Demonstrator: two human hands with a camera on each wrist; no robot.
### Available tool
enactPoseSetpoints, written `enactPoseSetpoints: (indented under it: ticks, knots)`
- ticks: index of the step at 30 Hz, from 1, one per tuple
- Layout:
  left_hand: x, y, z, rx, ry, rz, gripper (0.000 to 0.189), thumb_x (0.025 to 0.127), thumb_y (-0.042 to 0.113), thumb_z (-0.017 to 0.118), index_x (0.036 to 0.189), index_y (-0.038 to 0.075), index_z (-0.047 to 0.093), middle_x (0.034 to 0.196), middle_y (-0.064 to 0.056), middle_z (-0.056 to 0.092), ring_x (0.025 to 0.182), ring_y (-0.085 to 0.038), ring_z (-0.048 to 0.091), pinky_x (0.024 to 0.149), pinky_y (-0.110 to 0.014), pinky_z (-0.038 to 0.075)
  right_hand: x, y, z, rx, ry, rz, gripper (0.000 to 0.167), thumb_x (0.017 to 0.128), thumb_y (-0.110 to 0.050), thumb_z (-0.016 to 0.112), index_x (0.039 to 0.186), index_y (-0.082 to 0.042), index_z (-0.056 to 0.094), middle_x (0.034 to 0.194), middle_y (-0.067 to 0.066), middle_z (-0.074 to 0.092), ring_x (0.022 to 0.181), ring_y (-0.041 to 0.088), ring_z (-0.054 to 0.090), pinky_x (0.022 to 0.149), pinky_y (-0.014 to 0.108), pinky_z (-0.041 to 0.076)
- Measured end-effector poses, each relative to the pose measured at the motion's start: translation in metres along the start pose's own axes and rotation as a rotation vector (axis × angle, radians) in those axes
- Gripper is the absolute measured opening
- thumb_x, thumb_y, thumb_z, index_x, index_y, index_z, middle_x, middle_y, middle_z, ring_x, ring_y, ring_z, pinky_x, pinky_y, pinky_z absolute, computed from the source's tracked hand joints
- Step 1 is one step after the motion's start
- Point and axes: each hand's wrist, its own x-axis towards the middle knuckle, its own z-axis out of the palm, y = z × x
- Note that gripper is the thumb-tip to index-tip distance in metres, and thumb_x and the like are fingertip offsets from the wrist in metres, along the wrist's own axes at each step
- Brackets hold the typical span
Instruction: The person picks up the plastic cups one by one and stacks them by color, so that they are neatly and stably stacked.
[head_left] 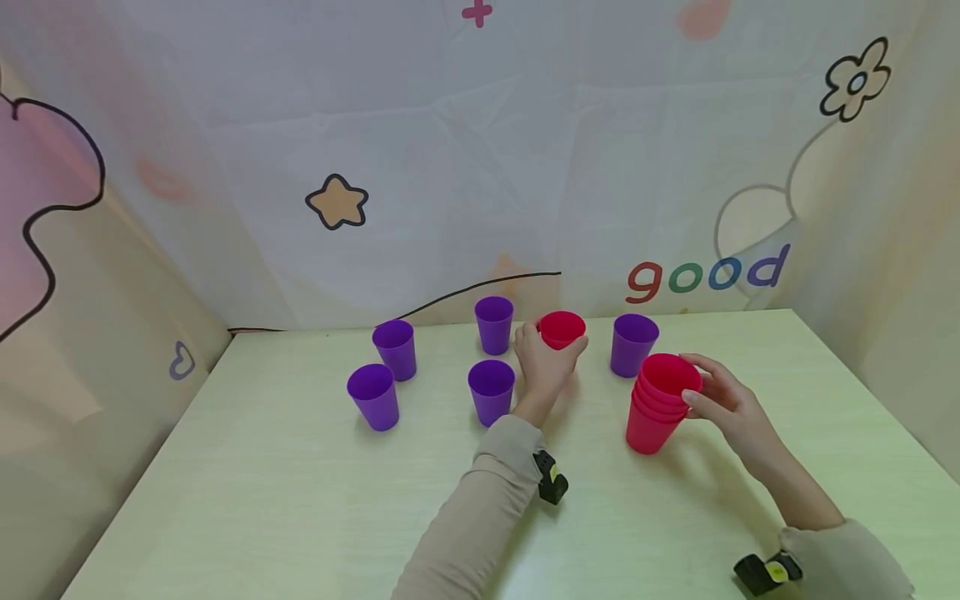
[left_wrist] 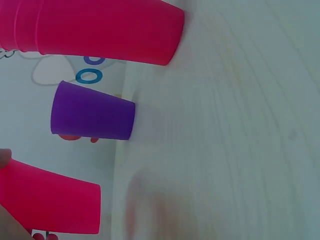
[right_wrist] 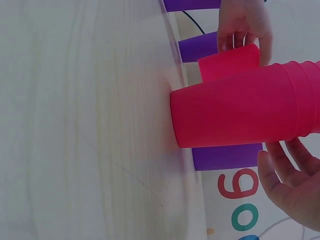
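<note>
My left hand grips a single red cup near the back of the table, thumb on one side and fingers on the other. In the left wrist view, this cup's base stands off the tabletop. On the right, a stack of nested red cups stands upright. My right hand holds this stack near its top, thumb at the front and fingers behind. A purple cup stands just behind the stack. Left of the single red cup are two more purple cups, one farther back and one nearer.
Farther left stand two purple cups, one behind and one in front. The pale table ends at a printed cloth along the back. Cloth walls rise at both sides.
</note>
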Motion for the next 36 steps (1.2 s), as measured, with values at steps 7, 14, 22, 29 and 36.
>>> enactPoseSetpoints:
  ticks: [7, 14, 22, 29, 36]
  knots:
    - [-0.002, 0.013, -0.005, -0.065, -0.018, -0.004, 0.062, 0.069, 0.024, 0.076, 0.121, 0.005, 0.046, 0.114, -0.008, 0.048, 0.109, -0.023, 0.042, 0.082, -0.037, 0.047, 0.001, -0.002, 0.000, 0.010, -0.002, -0.004, 0.040, 0.094, -0.010, 0.047, 0.133, -0.015, 0.040, 0.106, -0.016, 0.056, 0.091, 0.002, 0.056, 0.071, 0.021, 0.050]
    - [-0.004, 0.024, -0.010, -0.106, -0.034, 0.026, 0.062, 0.070, 0.023, 0.076, 0.122, 0.006, 0.046, 0.115, -0.006, 0.048, 0.111, -0.023, 0.042, 0.082, -0.036, 0.047, 0.001, -0.004, 0.000, 0.014, -0.002, -0.002, 0.040, 0.094, -0.010, 0.047, 0.133, -0.015, 0.040, 0.105, -0.017, 0.056, 0.090, 0.002, 0.056, 0.071, 0.021, 0.050]
    - [-0.009, 0.036, -0.019, -0.166, -0.056, 0.036, 0.062, 0.071, 0.024, 0.077, 0.122, 0.008, 0.045, 0.114, -0.004, 0.048, 0.110, -0.022, 0.043, 0.080, -0.035, 0.048, 0.000, -0.003, 0.000, 0.025, -0.006, -0.003, 0.040, 0.094, -0.011, 0.047, 0.133, -0.016, 0.040, 0.105, -0.016, 0.056, 0.090, 0.002, 0.056, 0.071, 0.021, 0.050]
    - [-0.013, 0.046, -0.025, -0.182, -0.080, 0.041, 0.063, 0.071, 0.023, 0.077, 0.123, 0.008, 0.045, 0.115, -0.003, 0.049, 0.109, -0.019, 0.044, 0.077, -0.033, 0.049, 0.000, -0.002, 0.001, 0.014, 0.001, 0.007, 0.041, 0.094, -0.012, 0.047, 0.134, -0.016, 0.039, 0.107, -0.017, 0.055, 0.092, 0.002, 0.056, 0.072, 0.020, 0.050]
    - [-0.015, 0.052, -0.029, -0.212, -0.105, 0.065, 0.061, 0.070, 0.023, 0.077, 0.121, 0.009, 0.047, 0.113, -0.002, 0.050, 0.108, -0.019, 0.044, 0.076, -0.033, 0.050, 0.000, -0.001, 0.001, -0.004, 0.009, 0.015, 0.043, 0.094, -0.014, 0.048, 0.135, -0.017, 0.038, 0.108, -0.018, 0.054, 0.092, 0.001, 0.056, 0.073, 0.021, 0.050]
